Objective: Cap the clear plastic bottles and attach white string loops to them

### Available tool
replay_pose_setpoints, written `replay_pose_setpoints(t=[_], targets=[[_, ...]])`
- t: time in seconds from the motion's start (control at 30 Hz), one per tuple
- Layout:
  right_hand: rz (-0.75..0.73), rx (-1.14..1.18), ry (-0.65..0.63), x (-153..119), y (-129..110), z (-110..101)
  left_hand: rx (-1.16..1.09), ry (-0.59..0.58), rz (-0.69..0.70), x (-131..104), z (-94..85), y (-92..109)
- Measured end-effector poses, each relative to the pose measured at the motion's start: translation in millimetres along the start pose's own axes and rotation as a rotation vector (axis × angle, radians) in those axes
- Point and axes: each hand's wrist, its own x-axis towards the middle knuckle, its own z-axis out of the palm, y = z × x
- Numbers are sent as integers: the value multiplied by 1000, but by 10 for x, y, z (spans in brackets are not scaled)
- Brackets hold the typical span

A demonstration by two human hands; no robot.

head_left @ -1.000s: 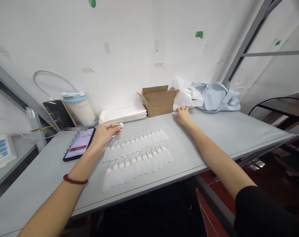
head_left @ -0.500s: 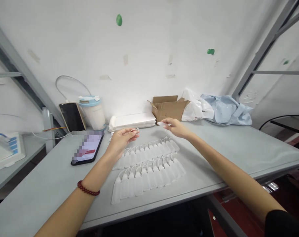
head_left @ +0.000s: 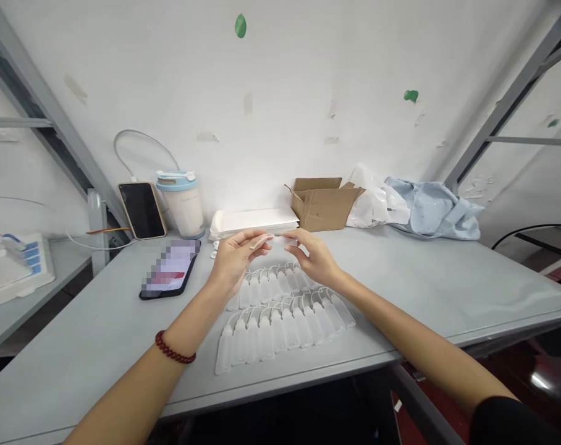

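My left hand (head_left: 236, 258) pinches a thin white cord loop (head_left: 263, 240) above the table. Close to its right, my right hand (head_left: 316, 254) is closed on a small whitish translucent piece (head_left: 290, 243), partly covered by the fingers. The fingertips of both hands nearly meet, and I cannot tell whether the loop and the piece touch. Below lie two overlapping rows of translucent white tags with cord loops: a front row (head_left: 275, 334) and a back row (head_left: 271, 287), which my hands partly hide.
Behind my hands lie a stack of white sheets (head_left: 257, 219) and an open cardboard box (head_left: 329, 209). A white plastic bag (head_left: 373, 198) and blue cloth (head_left: 435, 210) are at right. At left are a phone lying flat (head_left: 172, 269), a propped phone (head_left: 142, 210) and a cup (head_left: 183, 207).
My right hand has moved left with the translucent piece, up to my left hand. The loop in my left hand has turned toward it. The view has shifted slightly.
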Motion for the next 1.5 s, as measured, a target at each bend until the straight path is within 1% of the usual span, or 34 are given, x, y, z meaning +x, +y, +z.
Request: replay_pose_setpoints(t=[0.1,0.23,0.43,0.53,0.7,0.83,0.93,1.03,1.13,1.27,1.4,1.5], targets=[[-36,13,44,-13,-75,4,15,4,30,-36,26,26],[-30,33,71,-26,-169,19,38,34,45,-76,66,67],[-9,41,82,-54,-195,52,130,77,55,-108,102,85],[19,46,78,-57,-205,53,154,63,30,-114,96,85],[38,41,78,-51,-220,44,159,4,-44,-109,82,56],[19,46,93,-44,-204,50,208,32,19,-104,86,31],[22,47,90,-45,-179,57,310,41,86,-96,73,7],[-10,30,72,-49,-145,63,399,36,122,-82,48,-19],[-46,-1,54,-55,-115,69,442,7,138,-70,35,-25],[-59,-35,47,-68,-100,80,494,-59,160,-73,42,-7],[-76,-33,51,-84,-103,96,524,-135,142,-86,48,-10],[-98,-4,-11,-81,-106,91,543,-198,114,-84,54,-5]])
